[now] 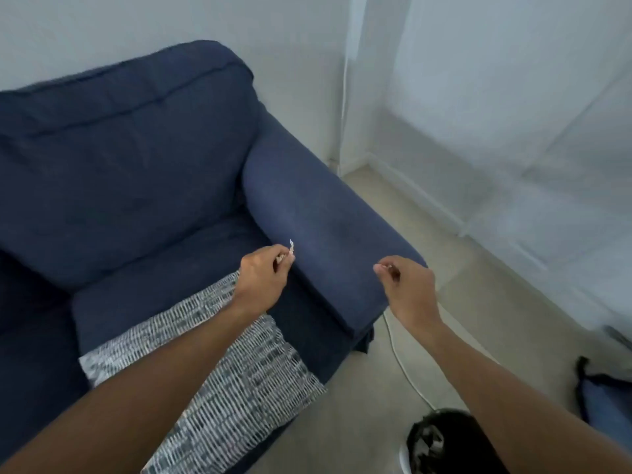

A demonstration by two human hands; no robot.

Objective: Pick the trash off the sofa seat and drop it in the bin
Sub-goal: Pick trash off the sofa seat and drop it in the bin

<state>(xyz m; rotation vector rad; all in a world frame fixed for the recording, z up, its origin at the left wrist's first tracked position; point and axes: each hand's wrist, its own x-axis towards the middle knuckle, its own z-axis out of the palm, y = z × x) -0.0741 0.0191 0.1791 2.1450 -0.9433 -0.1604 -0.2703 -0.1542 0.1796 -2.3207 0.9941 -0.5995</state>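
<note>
A: Looking down over a navy sofa (130, 186); left hand (261, 278) is above the seat's right edge, just beside the armrest (328, 241). Thumb and forefinger are pinched together on a small white scrap of trash (291, 246), which sticks up from the fingertips, clear of the seat.

B: Right hand?

A: Right hand (408, 289) hovers past the armrest's front end, fingers curled, thumb and forefinger tips meeting. I see a pale speck at the tips but cannot tell whether it is trash or a nail.

B: Anything around or in the way?

A: A patterned grey-and-white cushion (236, 388) lies on the seat's front edge, under my left forearm. The armrest sits between the two hands. A white cable (403, 367) runs across the beige floor (478, 302) beside the sofa. A dark blue bag (602, 395) is at the right edge, on the floor.

B: The bin?

A: Bin (434, 439) is on the floor at bottom right, black-lined, partly hidden by my right forearm. Something pale shows inside; too blurred to identify.
</note>
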